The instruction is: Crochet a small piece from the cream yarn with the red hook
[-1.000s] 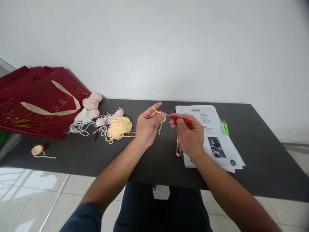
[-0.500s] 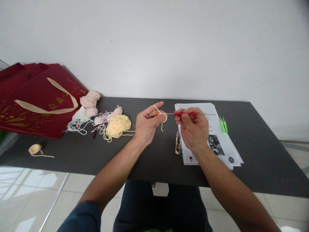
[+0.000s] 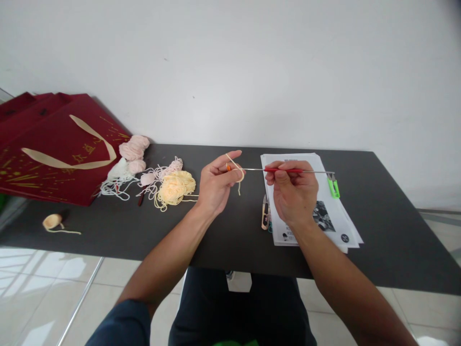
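Observation:
Cream yarn (image 3: 236, 164) runs over the raised index finger of my left hand (image 3: 215, 185) and is pinched at the thumb, with a short tail hanging below. An orange ring (image 3: 228, 167) sits on a finger of that hand. My right hand (image 3: 294, 192) is closed around the red grip of a crochet hook (image 3: 270, 169), held level. The hook's metal shaft reaches left to the yarn at my left fingertips; whether it passes through a loop is too small to tell. Its other end sticks out to the right.
On the dark table (image 3: 230, 240) lie a pale yellow yarn ball (image 3: 176, 187), pink yarn (image 3: 134, 147), white yarn (image 3: 117, 180) and a small crocheted cup (image 3: 52, 221). Red gift bags (image 3: 54, 154) stand left. Printed sheets (image 3: 306, 235), green snips (image 3: 333, 186) and beige snips (image 3: 265, 214) lie right.
My right hand has moved a little to the right with the crochet hook, so more shaft shows between the hands. My left hand has shifted slightly left with the yarn.

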### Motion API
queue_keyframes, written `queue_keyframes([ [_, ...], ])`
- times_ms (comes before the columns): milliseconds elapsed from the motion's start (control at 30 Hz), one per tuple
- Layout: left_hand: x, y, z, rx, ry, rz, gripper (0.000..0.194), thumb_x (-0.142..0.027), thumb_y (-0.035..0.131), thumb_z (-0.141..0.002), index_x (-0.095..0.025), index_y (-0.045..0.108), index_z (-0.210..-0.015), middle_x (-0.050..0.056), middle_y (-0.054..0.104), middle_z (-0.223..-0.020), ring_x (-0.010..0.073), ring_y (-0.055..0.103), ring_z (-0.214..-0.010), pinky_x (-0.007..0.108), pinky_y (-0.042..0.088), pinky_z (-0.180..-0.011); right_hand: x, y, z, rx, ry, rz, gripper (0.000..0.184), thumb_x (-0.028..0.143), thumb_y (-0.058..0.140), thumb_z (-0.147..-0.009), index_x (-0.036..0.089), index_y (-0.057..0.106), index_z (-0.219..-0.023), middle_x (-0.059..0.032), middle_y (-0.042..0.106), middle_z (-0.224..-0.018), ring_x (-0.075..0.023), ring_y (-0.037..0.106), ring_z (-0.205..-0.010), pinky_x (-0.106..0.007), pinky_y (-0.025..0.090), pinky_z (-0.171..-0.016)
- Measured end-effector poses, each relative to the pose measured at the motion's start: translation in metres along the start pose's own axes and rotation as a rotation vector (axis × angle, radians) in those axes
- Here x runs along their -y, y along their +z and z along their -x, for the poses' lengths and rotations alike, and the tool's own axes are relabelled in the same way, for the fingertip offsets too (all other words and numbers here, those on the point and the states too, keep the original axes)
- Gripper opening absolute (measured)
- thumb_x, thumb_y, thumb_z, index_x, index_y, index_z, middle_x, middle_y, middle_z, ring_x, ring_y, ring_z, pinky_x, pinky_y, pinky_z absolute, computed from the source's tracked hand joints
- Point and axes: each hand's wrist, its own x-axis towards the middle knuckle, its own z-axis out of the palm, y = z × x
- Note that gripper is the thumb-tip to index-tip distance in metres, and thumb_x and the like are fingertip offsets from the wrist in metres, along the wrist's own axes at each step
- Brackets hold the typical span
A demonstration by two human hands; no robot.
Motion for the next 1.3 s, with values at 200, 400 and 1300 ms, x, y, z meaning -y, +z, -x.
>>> queue_keyframes([
  [200,-0.001,-0.003,0.0,0.03,0.047,-0.027,0.038,-0.009,0.077,-0.064,-0.022,0.083,-0.099,-0.001,0.068,-0.065,0.0099,0.055,-0.06,0.024,0.037,-0.057,0.003,0.002,0.004,0.001,-0.046,0.099,0.017,0.032,0.084,-0.085,0.027,0.068,-0.087,0.0006,0.082,-0.089,-0.013,0.068,-0.063,-0.03,0.054,-0.057],
  [400,-0.006,-0.003,-0.001,0.083,-0.017,-0.027,0.034,-0.01,0.073,-0.06,-0.018,0.082,-0.092,-0.001,0.06,-0.057,0.0087,0.043,-0.054,0.025,0.026,-0.052,0.004,0.001,0.004,0.035,-0.047,0.087,0.016,0.031,0.084,-0.085,0.028,0.068,-0.088,0.0011,0.082,-0.087,-0.0128,0.068,-0.062,-0.029,0.052,-0.055],
  [1300,0.004,-0.003,0.0,0.068,0.069,-0.225,0.021,-0.022,0.09,-0.07,-0.021,0.083,-0.089,0.001,0.077,-0.076,0.0115,0.066,-0.068,0.025,0.052,-0.068,-0.007,0.006,0.008,-0.055,0.495,-0.26,0.019,0.032,0.089,-0.081,0.023,0.072,-0.087,0.0026,0.083,-0.091,-0.0051,0.076,-0.074,-0.011,0.065,-0.072],
])
